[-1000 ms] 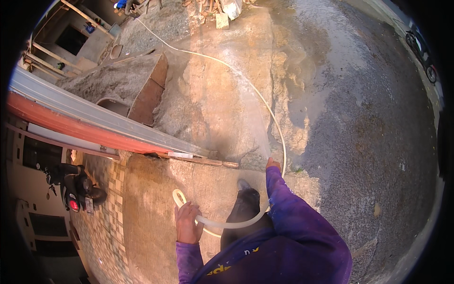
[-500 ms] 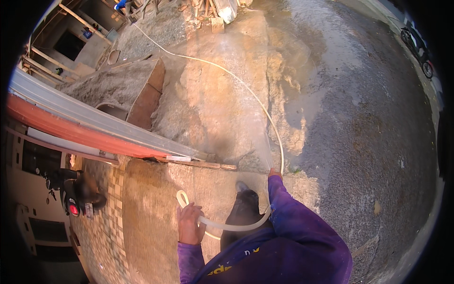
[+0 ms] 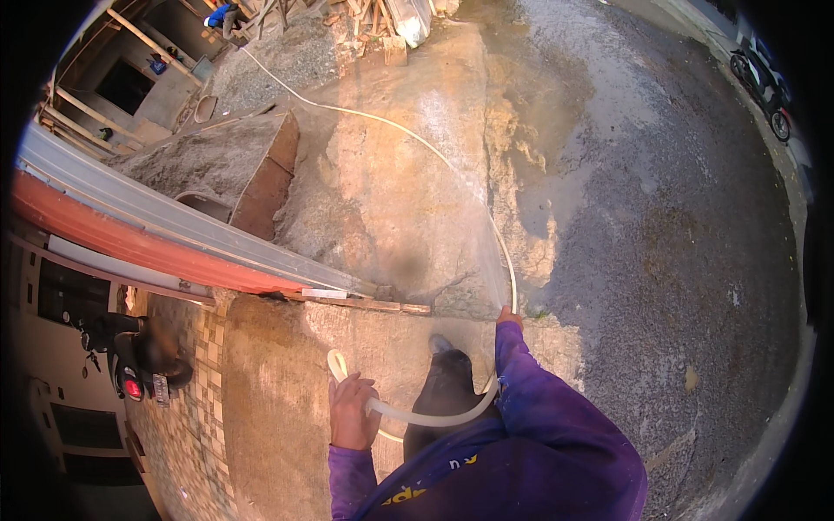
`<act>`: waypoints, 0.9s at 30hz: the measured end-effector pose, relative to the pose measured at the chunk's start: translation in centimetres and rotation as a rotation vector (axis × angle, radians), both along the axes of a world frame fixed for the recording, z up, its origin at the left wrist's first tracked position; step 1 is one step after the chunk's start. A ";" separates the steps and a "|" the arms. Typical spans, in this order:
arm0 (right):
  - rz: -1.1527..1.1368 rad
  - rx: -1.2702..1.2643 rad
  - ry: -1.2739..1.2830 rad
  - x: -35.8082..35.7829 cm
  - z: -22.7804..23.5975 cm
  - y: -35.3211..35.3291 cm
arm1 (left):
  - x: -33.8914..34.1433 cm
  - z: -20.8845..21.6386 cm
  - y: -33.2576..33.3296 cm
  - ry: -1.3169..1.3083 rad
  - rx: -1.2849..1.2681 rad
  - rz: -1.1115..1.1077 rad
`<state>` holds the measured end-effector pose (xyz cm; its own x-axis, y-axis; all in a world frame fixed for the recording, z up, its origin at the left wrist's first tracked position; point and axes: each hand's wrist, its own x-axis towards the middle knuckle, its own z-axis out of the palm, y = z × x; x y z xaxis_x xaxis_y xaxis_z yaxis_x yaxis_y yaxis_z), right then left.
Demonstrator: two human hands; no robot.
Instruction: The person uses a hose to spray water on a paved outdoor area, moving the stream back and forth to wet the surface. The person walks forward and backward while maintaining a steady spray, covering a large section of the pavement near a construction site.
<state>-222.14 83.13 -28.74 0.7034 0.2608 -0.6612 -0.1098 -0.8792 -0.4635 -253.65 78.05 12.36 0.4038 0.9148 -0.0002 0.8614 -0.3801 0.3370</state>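
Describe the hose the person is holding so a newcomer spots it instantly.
Start at the long red-and-grey metal sheet slanting across the left, then drop to the person's left hand below its lower end. The hose is the pale, thin tube gripped there, open end up, looping to the right hand and trailing far up the concrete. Nothing else here is long, whitish and curving.

A pale, translucent hose snakes in from the twelve o'clock end of the muddy ground, curving down toward five o'clock. It then loops back toward seven o'clock, its open, upturned end lying at the centre's lower left.
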 end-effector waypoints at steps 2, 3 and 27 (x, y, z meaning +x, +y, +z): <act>-0.015 0.004 -0.025 0.0 -0.5 0.1 | 0.1 0.0 -0.2 -0.006 0.007 -0.001; -0.019 0.006 -0.036 -0.2 -0.5 0.1 | 0.0 -0.1 -0.3 -0.005 0.003 0.003; -0.091 -0.052 -0.028 1.4 -0.9 -1.5 | -0.2 -0.7 -0.7 -0.010 0.003 -0.030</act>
